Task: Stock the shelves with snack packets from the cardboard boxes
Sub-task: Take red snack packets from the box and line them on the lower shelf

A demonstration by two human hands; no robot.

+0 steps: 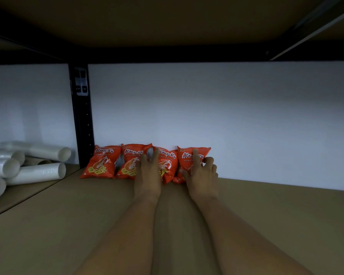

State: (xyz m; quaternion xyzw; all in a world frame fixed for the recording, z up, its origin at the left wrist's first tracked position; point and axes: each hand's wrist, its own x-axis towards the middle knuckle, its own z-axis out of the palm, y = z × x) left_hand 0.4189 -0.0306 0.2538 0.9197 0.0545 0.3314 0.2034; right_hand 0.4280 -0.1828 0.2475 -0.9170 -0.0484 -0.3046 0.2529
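Several red prawn-cracker packets lean in a row against the white back wall of the brown shelf [266, 211]. The leftmost packet [100, 162] and the second packet [130, 161] stand free. My left hand [148, 173] lies over the third packet [168, 165], fingers stretched up between it and the second one. My right hand [202, 173] is on the rightmost packet [189, 155], forefinger straight up its front, thumb at its lower left edge, the other fingers curled at its right edge. No cardboard box is in sight.
White plastic-wrapped rolls [38, 171] lie piled on the neighbouring shelf at the left, beyond a black upright post [83, 126]. Another shelf board [167, 20] hangs low overhead. To the right of the packets runs bare shelf along the wall.
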